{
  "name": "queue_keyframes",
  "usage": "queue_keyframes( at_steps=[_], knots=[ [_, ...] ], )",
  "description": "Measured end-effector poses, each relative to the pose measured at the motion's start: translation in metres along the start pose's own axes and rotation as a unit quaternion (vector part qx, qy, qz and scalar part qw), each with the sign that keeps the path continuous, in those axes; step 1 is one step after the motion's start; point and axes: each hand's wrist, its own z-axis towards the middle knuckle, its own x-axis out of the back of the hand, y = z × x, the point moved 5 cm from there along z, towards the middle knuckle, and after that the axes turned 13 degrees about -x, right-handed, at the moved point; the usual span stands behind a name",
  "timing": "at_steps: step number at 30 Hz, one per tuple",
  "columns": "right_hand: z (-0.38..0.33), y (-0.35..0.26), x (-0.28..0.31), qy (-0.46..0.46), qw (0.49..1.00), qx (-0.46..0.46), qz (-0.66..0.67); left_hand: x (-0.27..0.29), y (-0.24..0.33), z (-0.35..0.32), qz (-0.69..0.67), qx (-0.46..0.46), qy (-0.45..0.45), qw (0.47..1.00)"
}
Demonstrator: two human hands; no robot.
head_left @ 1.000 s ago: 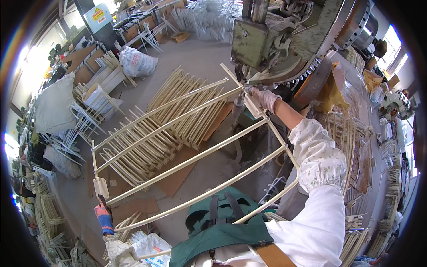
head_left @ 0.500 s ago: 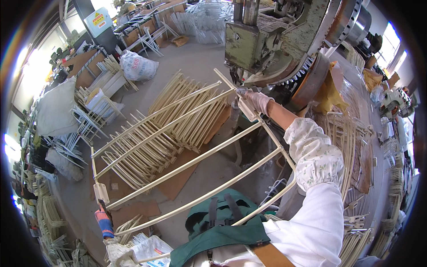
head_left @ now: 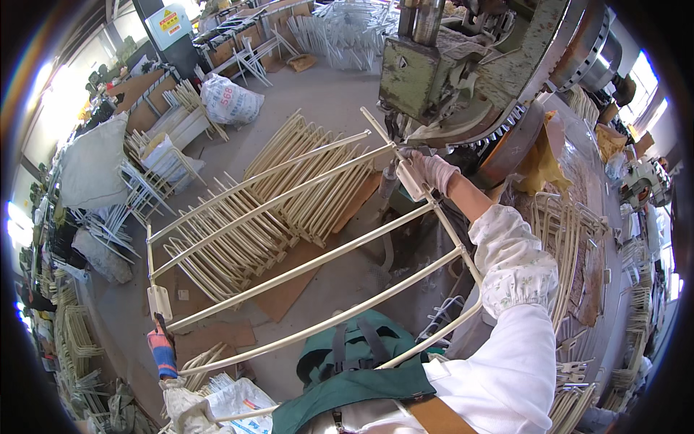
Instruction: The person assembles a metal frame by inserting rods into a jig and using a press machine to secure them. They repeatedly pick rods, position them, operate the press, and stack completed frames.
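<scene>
A worn green machine (head_left: 481, 90) stands on the grey floor (head_left: 311, 94). A cream tubular frame (head_left: 300, 267) hangs above that floor, its right end near the machine's head; I cannot tell whether they touch. Beneath, a stack of cream bent tubes (head_left: 329, 192) lies partly on brown cardboard (head_left: 285, 293), which projects past the stack's near edge. The gloved right hand (head_left: 436, 172) is closed around the frame's right end, the gloved left hand (head_left: 163, 351) around its left end. Each adjoins a small pale plate (head_left: 160, 302).

Warning label (head_left: 169, 19) on box (head_left: 183, 26), digits (head_left: 226, 95) on sack (head_left: 247, 107)
</scene>
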Motion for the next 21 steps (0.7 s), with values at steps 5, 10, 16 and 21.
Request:
queue_keyframes(
  at_steps=[5, 10, 16, 21],
  knots=[
    [0.001, 0.003, -0.047, -0.028, 0.998, 0.006, 0.064, -0.003, -0.003, 0.005, -0.014, 0.021, -0.001, 1.0],
    [0.01, 0.008, -0.1, -0.031, 0.98, -0.071, 0.182, -0.003, -0.018, 0.007, 0.022, 0.008, 0.006, 1.0],
    [0.01, -0.002, -0.087, -0.195, 0.49, -0.302, 0.794, -0.003, -0.002, -0.005, 0.016, 0.018, -0.006, 1.0],
    [0.006, -0.011, 0.008, -0.18, 0.22, -0.431, 0.856, 0.009, -0.02, -0.01, -0.001, 0.039, 0.018, 0.999]
  ],
)
